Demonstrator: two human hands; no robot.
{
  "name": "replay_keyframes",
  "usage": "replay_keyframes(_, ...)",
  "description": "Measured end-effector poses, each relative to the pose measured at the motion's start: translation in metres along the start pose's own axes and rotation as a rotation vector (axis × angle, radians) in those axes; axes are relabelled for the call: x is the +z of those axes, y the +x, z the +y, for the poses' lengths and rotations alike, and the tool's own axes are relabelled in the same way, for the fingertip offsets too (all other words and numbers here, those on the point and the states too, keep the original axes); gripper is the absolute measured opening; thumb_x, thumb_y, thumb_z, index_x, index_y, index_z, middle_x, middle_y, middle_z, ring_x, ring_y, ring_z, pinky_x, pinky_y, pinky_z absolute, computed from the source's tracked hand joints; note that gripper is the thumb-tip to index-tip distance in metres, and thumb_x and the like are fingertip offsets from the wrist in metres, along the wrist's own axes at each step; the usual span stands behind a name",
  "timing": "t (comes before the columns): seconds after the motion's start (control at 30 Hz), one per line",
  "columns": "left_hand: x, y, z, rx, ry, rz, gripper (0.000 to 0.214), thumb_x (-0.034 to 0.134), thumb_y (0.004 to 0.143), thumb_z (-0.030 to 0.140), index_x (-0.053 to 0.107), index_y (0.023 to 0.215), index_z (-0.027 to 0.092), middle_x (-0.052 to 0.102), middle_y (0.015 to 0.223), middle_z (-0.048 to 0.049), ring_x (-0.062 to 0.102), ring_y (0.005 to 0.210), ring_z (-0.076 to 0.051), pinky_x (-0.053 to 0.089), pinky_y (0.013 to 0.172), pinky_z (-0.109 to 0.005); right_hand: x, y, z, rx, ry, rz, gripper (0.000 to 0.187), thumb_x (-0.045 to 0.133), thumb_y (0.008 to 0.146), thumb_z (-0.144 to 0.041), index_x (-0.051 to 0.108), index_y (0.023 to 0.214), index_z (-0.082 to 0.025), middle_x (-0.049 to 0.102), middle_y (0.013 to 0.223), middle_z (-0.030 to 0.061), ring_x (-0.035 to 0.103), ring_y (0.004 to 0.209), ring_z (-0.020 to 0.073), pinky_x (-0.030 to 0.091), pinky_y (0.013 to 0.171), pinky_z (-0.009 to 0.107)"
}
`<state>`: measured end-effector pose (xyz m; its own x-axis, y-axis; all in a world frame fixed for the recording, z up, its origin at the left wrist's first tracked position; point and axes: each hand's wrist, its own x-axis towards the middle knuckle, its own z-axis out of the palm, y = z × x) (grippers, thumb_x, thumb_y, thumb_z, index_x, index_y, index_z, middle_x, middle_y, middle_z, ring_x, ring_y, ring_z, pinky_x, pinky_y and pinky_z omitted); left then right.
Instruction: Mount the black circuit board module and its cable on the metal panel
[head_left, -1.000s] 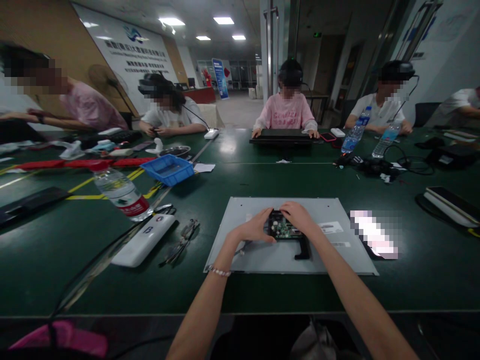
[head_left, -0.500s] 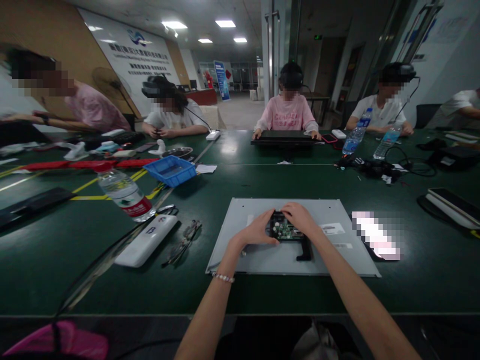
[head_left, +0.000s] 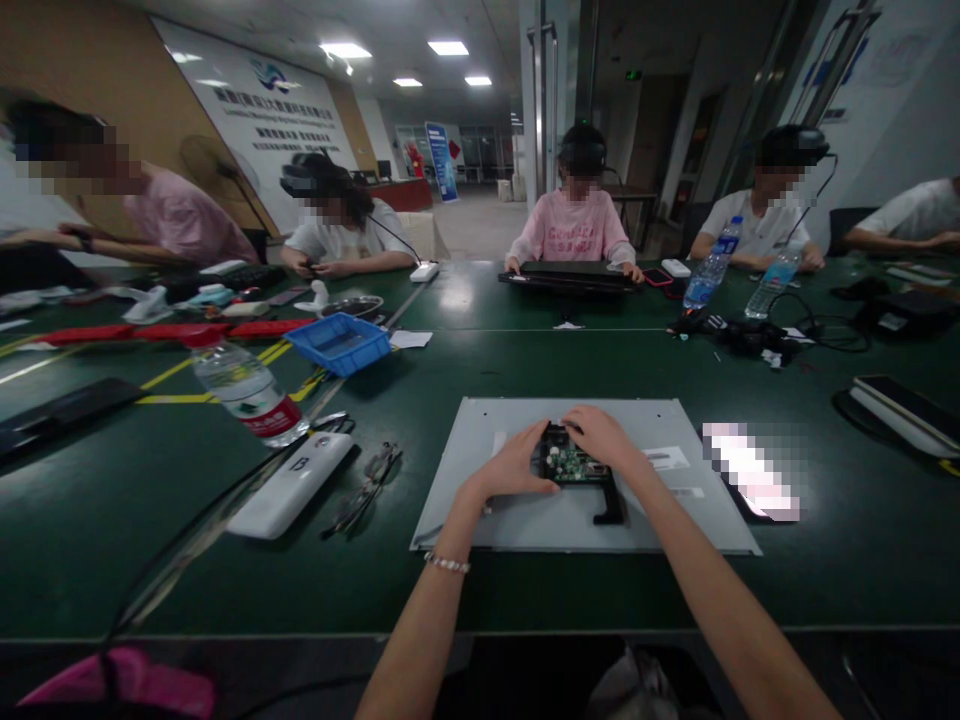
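Note:
A grey metal panel [head_left: 540, 515] lies flat on the green table in front of me. In its middle sits a small green circuit board [head_left: 571, 462] in a black frame, with a black bracket [head_left: 609, 505] running toward me. My left hand [head_left: 511, 467] grips the board's left edge, fingers curled round it. My right hand [head_left: 602, 437] holds its far right side, fingers bent over the top. Both forearms reach in from the bottom of the view; a bead bracelet [head_left: 447, 564] circles my left wrist.
A white power bank [head_left: 291, 484], glasses [head_left: 361, 492], a water bottle [head_left: 244, 384] and a blue tray [head_left: 339, 342] lie to the left. A blurred patch [head_left: 746, 470] sits right of the panel. Several people work at the far side, with bottles [head_left: 708, 268] and cables [head_left: 750, 333].
Both hands stay on the circuit board with only slight shifts of the fingers. The view has drifted a little.

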<state>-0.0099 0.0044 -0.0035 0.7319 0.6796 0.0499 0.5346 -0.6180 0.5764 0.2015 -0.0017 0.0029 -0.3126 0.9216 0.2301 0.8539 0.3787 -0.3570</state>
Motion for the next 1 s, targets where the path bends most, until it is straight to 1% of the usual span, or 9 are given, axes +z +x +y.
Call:
replay_keyframes(0.13,-0.001,0.0,0.002,0.012,-0.001,0.01,0.109,0.073,0.059,0.052,0.015,0.144,0.015,0.025,0.148,-0.0166,0.025,0.135,-0.033,0.021,0.112,-0.047,-0.021,-0.01,0.002,0.017,-0.001,0.025,0.029,0.045,0.089,-0.02,0.061,0.112,-0.016,0.062,0.114,0.009,0.052,0.11,0.0192,0.037,0.096,0.03)
replay_keyframes(0.27,-0.004,-0.001,0.005,0.019,-0.018,0.002,0.108,0.072,0.061,0.051,0.015,0.145,0.015,0.024,0.148,-0.0165,0.024,0.135,-0.033,0.02,0.112,-0.047,-0.039,-0.049,0.018,0.084,0.043,0.104,0.031,0.044,0.088,-0.022,0.061,0.113,-0.018,0.063,0.114,0.008,0.055,0.108,0.0202,0.039,0.096,0.034)
replay_keyframes(0.33,-0.005,-0.001,0.005,0.023,-0.032,-0.003,0.107,0.072,0.061,0.051,0.015,0.144,0.016,0.023,0.149,-0.0158,0.023,0.136,-0.032,0.02,0.112,-0.047,-0.04,-0.077,0.031,0.111,0.063,0.111,0.032,0.044,0.087,-0.023,0.061,0.114,-0.02,0.063,0.114,0.0069,0.056,0.106,0.0201,0.041,0.094,0.036)
replay_keyframes(0.43,-0.006,-0.002,0.005,0.015,-0.049,-0.004,0.106,0.073,0.062,0.05,0.014,0.144,0.018,0.022,0.149,-0.0147,0.023,0.136,-0.034,0.019,0.111,-0.049,-0.031,-0.113,0.047,0.167,0.071,0.11,0.031,0.047,0.086,-0.025,0.061,0.113,-0.021,0.063,0.114,0.0074,0.056,0.107,0.0215,0.043,0.093,0.038)
replay_keyframes(0.53,-0.005,-0.001,0.003,0.013,-0.055,-0.005,0.106,0.073,0.062,0.05,0.014,0.145,0.019,0.021,0.15,-0.0143,0.021,0.136,-0.034,0.019,0.111,-0.05,-0.021,-0.132,0.056,0.197,0.059,0.116,0.031,0.052,0.084,-0.03,0.061,0.113,-0.022,0.062,0.115,0.008,0.056,0.106,0.0229,0.044,0.092,0.04)
replay_keyframes(0.63,-0.004,0.0,0.001,0.018,-0.056,-0.004,0.107,0.074,0.061,0.049,0.014,0.145,0.019,0.022,0.15,-0.0146,0.021,0.136,-0.034,0.019,0.111,-0.05,-0.019,-0.131,0.056,0.184,0.01,0.117,0.033,0.053,0.084,-0.033,0.06,0.114,-0.02,0.06,0.117,0.0089,0.055,0.108,0.0236,0.044,0.092,0.04)
replay_keyframes(0.7,-0.004,0.0,0.001,0.02,-0.055,0.0,0.108,0.074,0.061,0.049,0.013,0.145,0.019,0.022,0.149,-0.0149,0.022,0.136,-0.035,0.019,0.111,-0.05,-0.021,-0.125,0.053,0.14,-0.036,0.095,0.031,0.053,0.085,-0.031,0.061,0.113,-0.02,0.061,0.116,0.009,0.055,0.106,0.0235,0.045,0.09,0.04)
replay_keyframes(0.83,-0.005,-0.001,0.002,0.018,-0.042,-0.004,0.108,0.073,0.062,0.051,0.012,0.145,0.019,0.021,0.15,-0.0151,0.022,0.136,-0.034,0.019,0.111,-0.05,-0.023,-0.114,0.044,0.056,-0.144,0.048,0.022,0.049,0.088,-0.024,0.065,0.102,-0.019,0.065,0.105,0.0081,0.058,0.097,0.022,0.046,0.085,0.037)
replay_keyframes(1.0,-0.005,-0.002,0.002,0.016,-0.028,-0.008,0.108,0.072,0.062,0.052,0.011,0.145,0.02,0.021,0.15,-0.0145,0.022,0.136,-0.033,0.02,0.111,-0.049,-0.019,-0.114,0.035,0.098,-0.21,0.096,0.024,0.044,0.09,-0.02,0.067,0.095,-0.02,0.067,0.1,0.0079,0.06,0.094,0.0215,0.045,0.081,0.034)
